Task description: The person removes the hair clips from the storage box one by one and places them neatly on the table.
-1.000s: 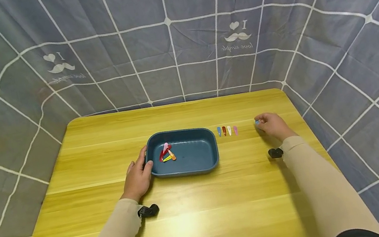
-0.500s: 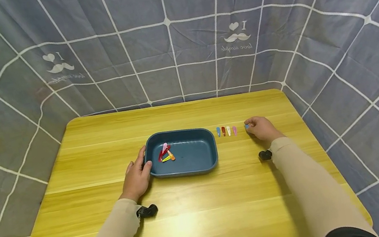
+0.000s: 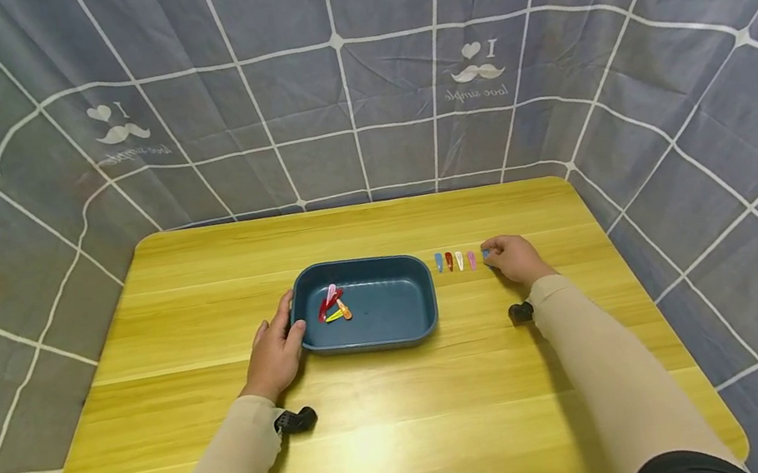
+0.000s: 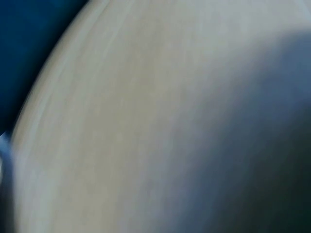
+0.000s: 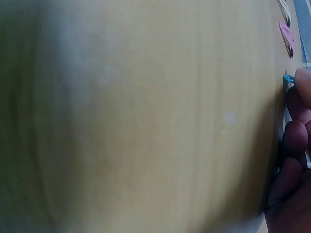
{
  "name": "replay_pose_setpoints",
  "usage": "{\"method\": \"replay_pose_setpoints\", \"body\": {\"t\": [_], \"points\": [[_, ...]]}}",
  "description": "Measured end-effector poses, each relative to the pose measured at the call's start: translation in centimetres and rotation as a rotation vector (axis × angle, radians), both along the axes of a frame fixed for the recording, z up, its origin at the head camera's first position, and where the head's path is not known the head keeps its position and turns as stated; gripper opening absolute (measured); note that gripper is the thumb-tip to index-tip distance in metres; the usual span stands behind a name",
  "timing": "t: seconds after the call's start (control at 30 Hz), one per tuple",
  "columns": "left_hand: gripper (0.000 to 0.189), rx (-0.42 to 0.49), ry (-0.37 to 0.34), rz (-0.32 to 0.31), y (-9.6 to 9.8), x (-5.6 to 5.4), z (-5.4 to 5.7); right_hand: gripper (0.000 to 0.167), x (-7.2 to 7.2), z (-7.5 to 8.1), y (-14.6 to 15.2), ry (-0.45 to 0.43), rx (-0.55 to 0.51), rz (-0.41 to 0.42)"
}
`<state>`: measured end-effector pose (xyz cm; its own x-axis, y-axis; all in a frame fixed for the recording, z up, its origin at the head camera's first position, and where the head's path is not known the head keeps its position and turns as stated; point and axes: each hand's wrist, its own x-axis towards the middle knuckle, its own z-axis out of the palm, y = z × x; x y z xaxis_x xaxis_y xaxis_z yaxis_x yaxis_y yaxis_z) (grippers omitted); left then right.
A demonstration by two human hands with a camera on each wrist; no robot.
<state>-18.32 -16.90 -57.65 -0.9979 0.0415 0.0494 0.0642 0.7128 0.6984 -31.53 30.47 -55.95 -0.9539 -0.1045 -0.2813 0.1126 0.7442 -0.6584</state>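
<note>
In the head view my right hand (image 3: 516,259) pinches a small blue hair clip (image 3: 485,253) at the tabletop, just right of a row of clips. That row runs blue clip (image 3: 439,262), red clip (image 3: 449,260), white clip (image 3: 459,260), pink clip (image 3: 472,261). The right wrist view shows the held clip's blue tip (image 5: 288,78) at my fingertips, near the pink clip (image 5: 286,38). My left hand (image 3: 274,356) rests against the left side of a dark blue tub (image 3: 397,341), fingers extended and thumb at its rim. Several loose clips (image 3: 332,306) lie inside the tub's left part.
The yellow wooden table (image 3: 387,455) carries the tub and clips. Grey curtain (image 3: 390,82) with white lines hangs behind and along both sides. The left wrist view is blurred, showing tabletop (image 4: 112,116) and a dark blue edge (image 4: 34,43).
My right hand has moved left with the blue hair clip, coming up beside the pink one at the row's right end. The left hand and tub have stayed put.
</note>
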Motion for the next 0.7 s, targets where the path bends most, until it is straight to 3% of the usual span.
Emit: {"method": "replay_pose_setpoints", "body": {"t": [0.7], "points": [[0.060, -0.005, 0.000, 0.004, 0.04, -0.04, -0.19, 0.043, 0.38, -0.01, -0.31, -0.029, 0.011, -0.018]]}}
